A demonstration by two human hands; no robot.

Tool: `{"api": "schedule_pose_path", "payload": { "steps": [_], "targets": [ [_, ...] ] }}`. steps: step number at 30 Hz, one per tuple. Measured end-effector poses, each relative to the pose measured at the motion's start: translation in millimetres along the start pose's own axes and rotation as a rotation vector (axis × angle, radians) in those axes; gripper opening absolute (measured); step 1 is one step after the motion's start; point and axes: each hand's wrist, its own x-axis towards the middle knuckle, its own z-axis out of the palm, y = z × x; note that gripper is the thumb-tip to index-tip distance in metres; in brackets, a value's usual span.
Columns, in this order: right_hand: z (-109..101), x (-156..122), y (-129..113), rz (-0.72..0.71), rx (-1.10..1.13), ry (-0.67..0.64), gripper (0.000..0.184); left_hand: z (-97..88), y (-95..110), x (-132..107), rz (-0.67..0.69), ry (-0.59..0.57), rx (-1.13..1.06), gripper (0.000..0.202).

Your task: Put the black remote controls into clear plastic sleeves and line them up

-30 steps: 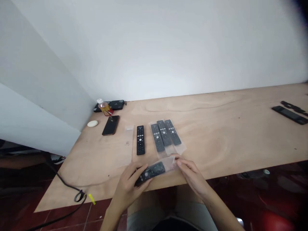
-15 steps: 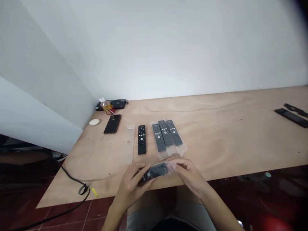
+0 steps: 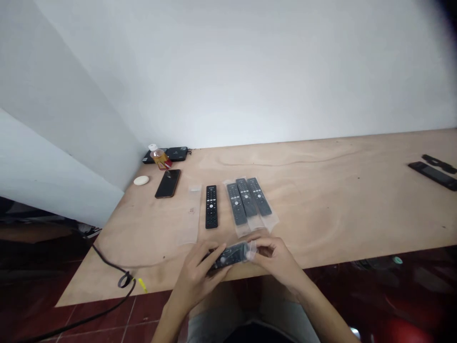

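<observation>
Black plastic remote in clear plastic sleeve: I have left hand clamped on remote body, right hand pinching sleeve end, at plywood tabletop edge.

The left hand held a black remote, and the right hand held its clear plastic bag, over the near edge of the wooden table. Ahead of the fingers lay one bare remote and three bagged remotes. More to the left was a phone.
</observation>
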Motion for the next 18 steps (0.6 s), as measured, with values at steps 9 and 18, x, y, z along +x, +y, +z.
{"api": "schedule_pose_path", "payload": {
  "steps": [9, 18],
  "targets": [
    [-18, -14, 5, 0.075, -0.023, 0.154, 0.032, -2.9, -9, -8, -0.04, -0.074, -0.011, 0.052],
    [-71, -59, 2, 0.086, -0.336, 0.263, 0.041, -49.6, -33, -41, -0.26, -0.269, 0.035, 0.039]
  ]
}}
